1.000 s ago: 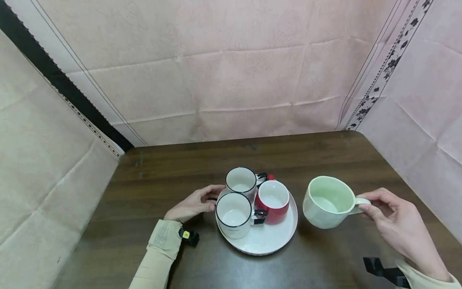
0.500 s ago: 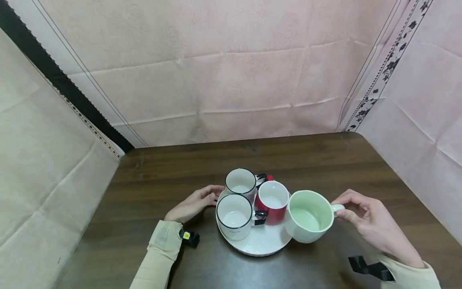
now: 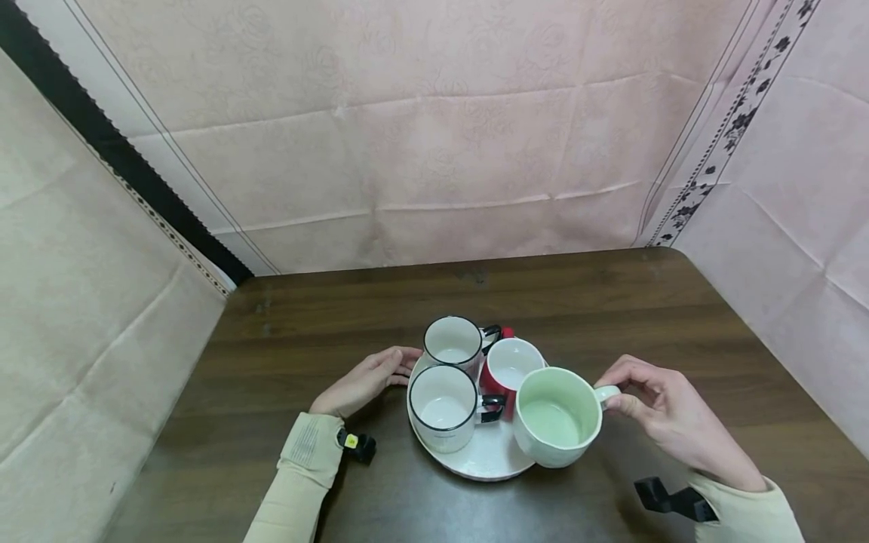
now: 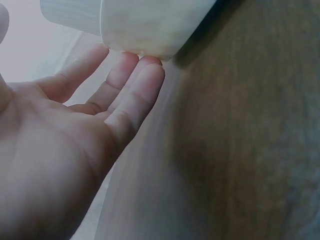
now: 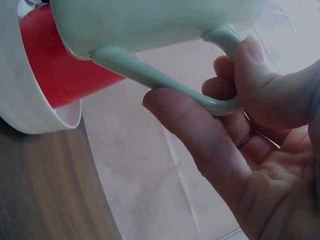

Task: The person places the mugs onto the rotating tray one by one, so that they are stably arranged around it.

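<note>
My right hand (image 3: pixel 668 411) pinches the handle of a light green mug (image 3: pixel 557 411) between thumb and fingers. That mug overlaps the right edge of a round white plate (image 3: pixel 492 469) with a raised side. In the right wrist view, the curved handle (image 5: pixel 165 85) passes between the thumb and fingers. On the plate sit a red mug (image 3: pixel 487 383) with a white inside and two white mugs with dark rims, one farther back (image 3: pixel 453 339) and one nearer (image 3: pixel 443 407). At the plate's left, my left hand (image 3: pixel 363 385) has its extended fingertips (image 4: pixel 145 75) right against the side.
The brown wooden table (image 3: pixel 326 302) carries everything. Pale cloth (image 3: pixel 421 151) hangs behind it and on both sides. A black camera mount (image 3: pixel 675 499) sits at the right wrist, another (image 3: pixel 360 446) at the left.
My right hand has carried the green mug leftward from beside the plate to over its right edge, overlapping the red mug in the head view. The left hand has stayed at the plate.
</note>
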